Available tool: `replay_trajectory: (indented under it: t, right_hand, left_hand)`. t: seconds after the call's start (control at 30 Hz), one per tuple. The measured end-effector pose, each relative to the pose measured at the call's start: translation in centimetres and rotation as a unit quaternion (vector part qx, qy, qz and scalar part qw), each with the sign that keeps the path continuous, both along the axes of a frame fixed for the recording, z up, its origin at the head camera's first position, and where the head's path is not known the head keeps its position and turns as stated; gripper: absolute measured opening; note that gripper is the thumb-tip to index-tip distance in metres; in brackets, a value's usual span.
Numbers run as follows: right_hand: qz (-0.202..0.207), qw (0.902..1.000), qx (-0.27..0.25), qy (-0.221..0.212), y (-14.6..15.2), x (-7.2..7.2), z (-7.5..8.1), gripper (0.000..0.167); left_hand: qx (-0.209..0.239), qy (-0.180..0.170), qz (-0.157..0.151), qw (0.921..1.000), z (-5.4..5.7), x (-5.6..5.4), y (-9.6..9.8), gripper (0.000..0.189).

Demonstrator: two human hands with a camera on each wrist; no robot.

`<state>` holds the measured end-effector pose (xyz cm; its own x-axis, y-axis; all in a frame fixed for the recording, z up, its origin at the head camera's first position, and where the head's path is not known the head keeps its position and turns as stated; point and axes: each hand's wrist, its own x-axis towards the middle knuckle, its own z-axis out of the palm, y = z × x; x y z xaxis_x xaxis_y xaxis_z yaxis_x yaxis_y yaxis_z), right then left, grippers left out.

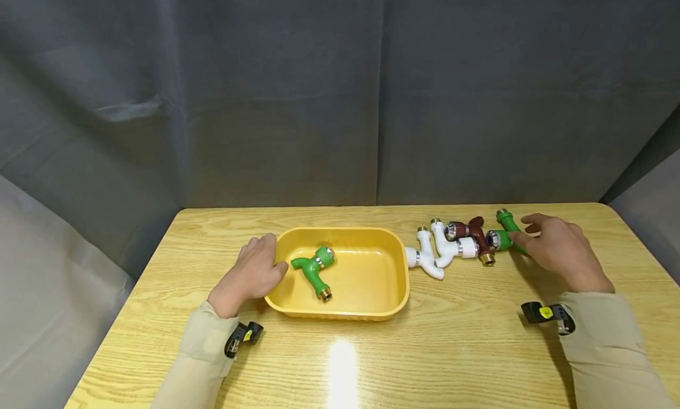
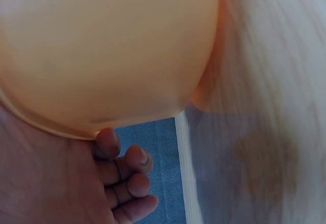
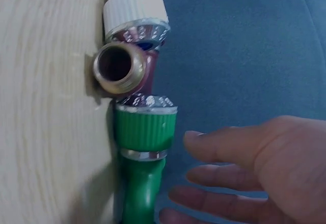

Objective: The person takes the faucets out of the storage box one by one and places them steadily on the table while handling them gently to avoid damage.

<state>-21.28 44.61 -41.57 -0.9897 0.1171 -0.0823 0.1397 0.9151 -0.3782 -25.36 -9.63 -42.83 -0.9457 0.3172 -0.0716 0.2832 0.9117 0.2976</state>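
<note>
My left hand [image 1: 256, 268] grips the left rim of a yellow plastic basin [image 1: 340, 313], thumb at the inner side and fingers outside. In the left wrist view its curled fingers [image 2: 133, 185] show below the rim. A green plastic tap [image 1: 313, 271] with a brass threaded end lies inside the basin. At the right, my right hand [image 1: 558, 246] hovers over a second green tap [image 1: 507, 221], partly hiding it. The right wrist view shows the fingers [image 3: 219, 142] extended beside the green tap's ribbed knob [image 3: 146, 130], a gap between them.
Beside the basin's right wall lie two white taps [image 1: 425, 257] [image 1: 446, 249], close together. A maroon tap [image 1: 480, 238] sits between them and the second green tap. The wooden table [image 1: 446, 350] ends at a grey cloth backdrop [image 1: 287, 131].
</note>
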Motion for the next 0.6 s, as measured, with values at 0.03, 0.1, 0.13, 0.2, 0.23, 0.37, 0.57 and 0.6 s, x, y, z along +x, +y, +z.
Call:
replay_trajectory:
  t: [0.03, 0.1, 0.13, 0.2, 0.23, 0.37, 0.57, 0.6]
  right_hand:
    - [-0.002, 1.0000, -0.001, 0.006, -0.1, 0.0, 0.1, 0.067]
    - [-0.003, 0.9999, -0.001, 0.017, -0.4, 0.1, 0.3, 0.066]
    - [-0.005, 0.9998, -0.002, 0.020, -0.6, 0.1, 0.4, 0.066]
    - [-0.008, 0.9997, -0.002, 0.023, -0.8, 0.1, 0.6, 0.066]
    - [-0.009, 0.9996, -0.002, 0.025, -1.0, 0.1, 0.7, 0.066]
    - [-0.001, 0.9992, 0.002, 0.041, -1.6, 0.2, 1.0, 0.062]
    - [0.017, 0.9977, 0.002, 0.065, -2.7, 0.3, 1.6, 0.059]
    - [0.018, 0.9974, 0.003, 0.069, -2.9, 0.3, 1.7, 0.058]
  left_hand:
    - [0.000, 0.000, 0.000, 1.0000, 0.0, 0.0, 0.0, 0.024]
    - [-0.001, -0.001, 0.001, 1.0000, -0.1, 0.0, 0.0, 0.024]
    - [-0.001, -0.001, 0.001, 1.0000, 0.0, 0.0, 0.0, 0.024]
    - [-0.002, 0.001, 0.001, 1.0000, -0.1, 0.0, 0.0, 0.025]
    - [-0.002, 0.002, 0.000, 1.0000, -0.1, 0.0, 0.0, 0.026]
    - [0.000, 0.004, -0.001, 1.0000, 0.0, 0.0, 0.1, 0.027]
    - [0.002, -0.001, -0.002, 1.0000, 0.1, 0.1, 0.1, 0.028]
    - [0.002, -0.002, -0.002, 1.0000, 0.1, 0.1, 0.1, 0.028]
